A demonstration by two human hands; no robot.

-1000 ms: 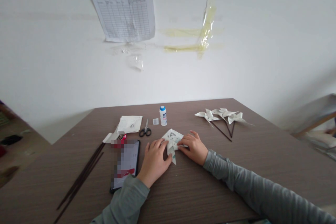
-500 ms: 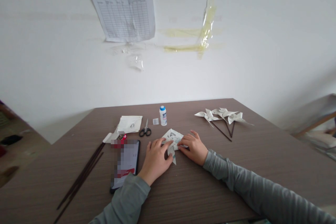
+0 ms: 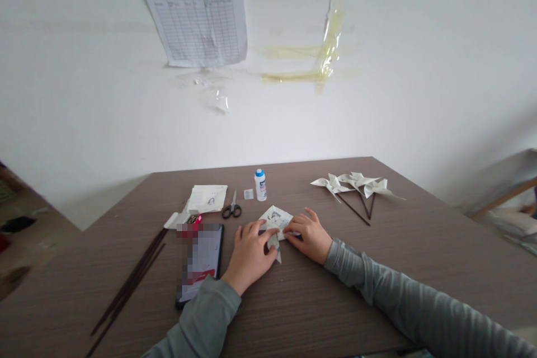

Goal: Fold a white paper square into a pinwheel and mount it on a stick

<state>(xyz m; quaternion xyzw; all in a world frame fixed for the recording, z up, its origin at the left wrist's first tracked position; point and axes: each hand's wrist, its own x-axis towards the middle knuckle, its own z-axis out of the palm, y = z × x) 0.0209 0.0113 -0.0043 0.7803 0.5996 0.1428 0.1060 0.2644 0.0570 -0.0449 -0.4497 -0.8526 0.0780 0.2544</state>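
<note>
Flat on the table before me lies a printed paper pinwheel [image 3: 274, 216], with some blades partly hidden under my fingers. My left hand [image 3: 250, 254] is on its left side, the index finger reaching to its middle and the thumb on the near blade. From the right, my right hand [image 3: 311, 236] pinches the pinwheel close to its centre with thumb and fingertips. Both hands are closed on the paper. Just beyond stand a white glue bottle with a blue cap [image 3: 260, 185] and, to its left, black-handled scissors [image 3: 232, 210].
Paper squares [image 3: 206, 199] are stacked at the back left, near a small red packet [image 3: 194, 220]. A phone [image 3: 203, 268] lies left of my left hand, beside dark thin sticks [image 3: 130, 285]. Several finished pinwheels on sticks [image 3: 333, 183] rest at the back right.
My left index finger has slid slightly toward the pinwheel's middle. My right hand and the other things look the same.
</note>
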